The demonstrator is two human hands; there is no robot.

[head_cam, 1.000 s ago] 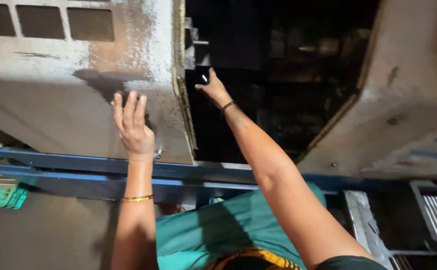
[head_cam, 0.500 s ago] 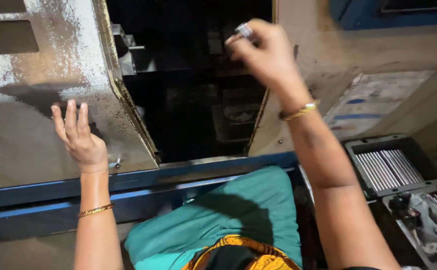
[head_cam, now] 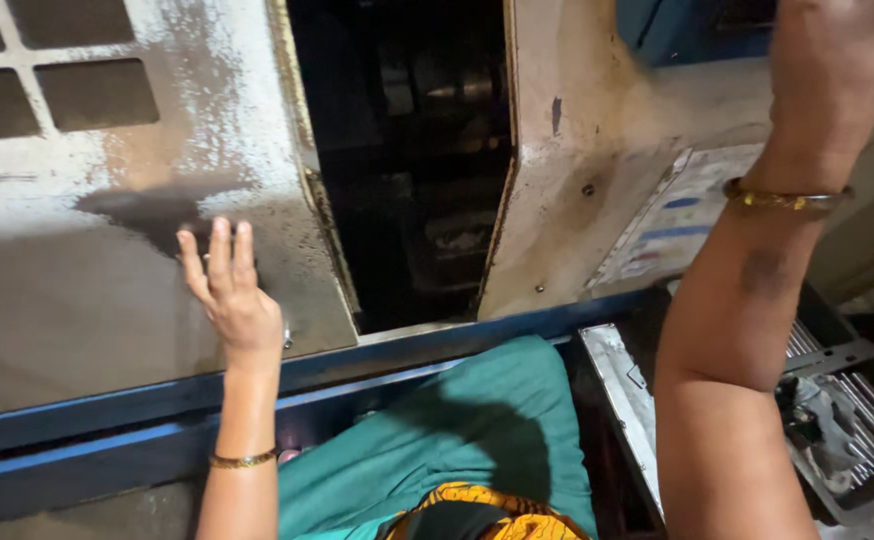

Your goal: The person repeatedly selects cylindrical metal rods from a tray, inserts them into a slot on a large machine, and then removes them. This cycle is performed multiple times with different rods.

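My left hand (head_cam: 232, 300) lies flat on the machine's painted metal door (head_cam: 107, 260), its pale coat matt, worn and speckled with rust-brown grime. A glossy gold-coloured metal bangle (head_cam: 787, 198) circles my right wrist. The blue metal rail (head_cam: 87, 440) along the machine's lower edge looks smooth and dull. Teal cloth (head_cam: 477, 430) drapes softly below; a grey metal tray (head_cam: 627, 400) shows scuffs.

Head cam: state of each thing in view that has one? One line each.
machine door panel: slid aside, worn and stained, opening beside it dark.
left hand: open, fingers spread flat on the door panel.
right hand: raised at the frame's top edge, blurred; grip cannot be told.
tray of metal rods: open, rods lying in rows.
label on right panel: stuck on, faded.
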